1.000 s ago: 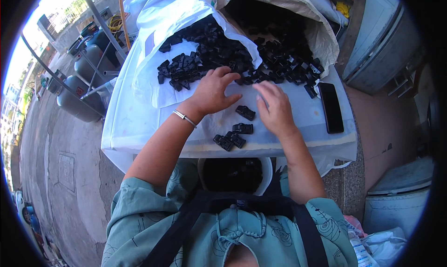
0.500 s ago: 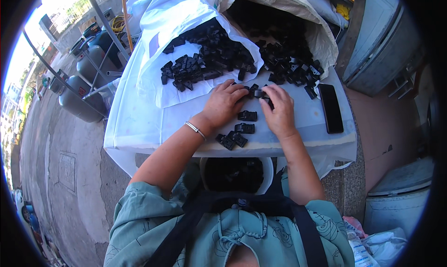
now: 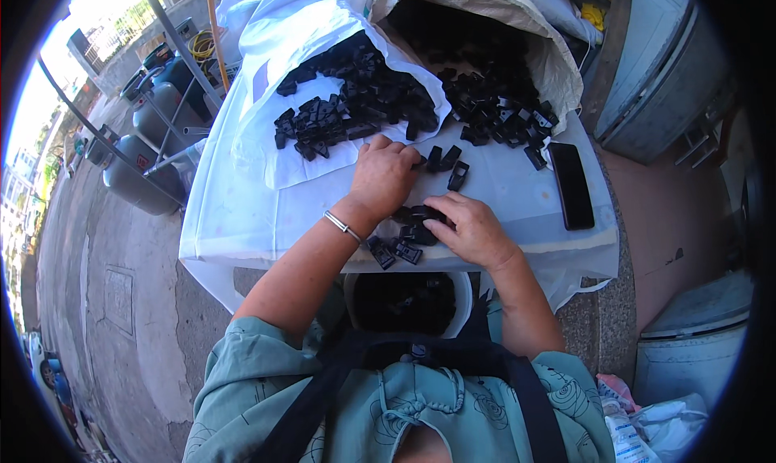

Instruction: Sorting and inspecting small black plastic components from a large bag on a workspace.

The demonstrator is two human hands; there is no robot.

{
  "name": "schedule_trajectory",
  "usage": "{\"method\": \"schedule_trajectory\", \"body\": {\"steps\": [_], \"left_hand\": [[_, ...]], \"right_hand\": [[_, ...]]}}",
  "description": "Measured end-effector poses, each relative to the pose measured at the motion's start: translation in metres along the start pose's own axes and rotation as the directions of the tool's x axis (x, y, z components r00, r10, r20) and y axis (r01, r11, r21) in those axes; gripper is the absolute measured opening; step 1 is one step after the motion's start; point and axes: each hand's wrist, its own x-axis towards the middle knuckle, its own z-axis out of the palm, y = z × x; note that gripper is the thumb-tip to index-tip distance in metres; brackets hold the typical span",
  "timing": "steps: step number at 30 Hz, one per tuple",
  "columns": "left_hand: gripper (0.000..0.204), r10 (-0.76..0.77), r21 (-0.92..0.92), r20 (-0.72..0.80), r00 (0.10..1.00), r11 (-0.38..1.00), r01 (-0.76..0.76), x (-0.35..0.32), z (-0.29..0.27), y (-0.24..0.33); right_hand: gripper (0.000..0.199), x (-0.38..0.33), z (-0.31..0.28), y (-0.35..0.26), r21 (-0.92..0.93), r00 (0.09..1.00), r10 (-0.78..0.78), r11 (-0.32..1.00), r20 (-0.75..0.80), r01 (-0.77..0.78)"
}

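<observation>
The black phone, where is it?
In the head view, the black phone lies flat on the white table cover, right of the right hand, near the black plastic clips.

Left arm: bare forearm reaching up from the lower left, a thin bracelet at the wrist.
Left hand (image 3: 386, 174): palm down, fingers curled forward, knuckles up.
Right arm: bare forearm rising from the lower right.
Right hand (image 3: 473, 231): palm down, fingers bent towards the left, lying just below and right of the left hand.

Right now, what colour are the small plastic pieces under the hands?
Black, seen in the head view: the small plastic pieces beneath the left hand and right hand.
</observation>
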Motion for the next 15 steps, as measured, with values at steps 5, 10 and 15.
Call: {"method": "schedule_trajectory", "body": {"steps": [5,10,15], "left_hand": [[0.020,0.258,-0.103,-0.002,0.966,0.961,-0.256,-0.028,-0.006,-0.011],[0.030,0.144,-0.321,-0.110,0.983,0.931,-0.172,-0.029,-0.008,-0.008],[0.043,0.102,-0.183,-0.019,0.995,0.978,-0.104,-0.013,-0.008,-0.010]], "right_hand": [[0.029,-0.006,-0.020,-0.005,0.158,0.981,0.081,0.981,0.175,-0.109],[0.028,-0.005,-0.016,0.004,0.130,0.969,0.209,0.973,-0.128,-0.193],[0.029,-0.004,-0.008,0.012,0.060,0.964,0.161,0.987,-0.213,-0.152]]}}
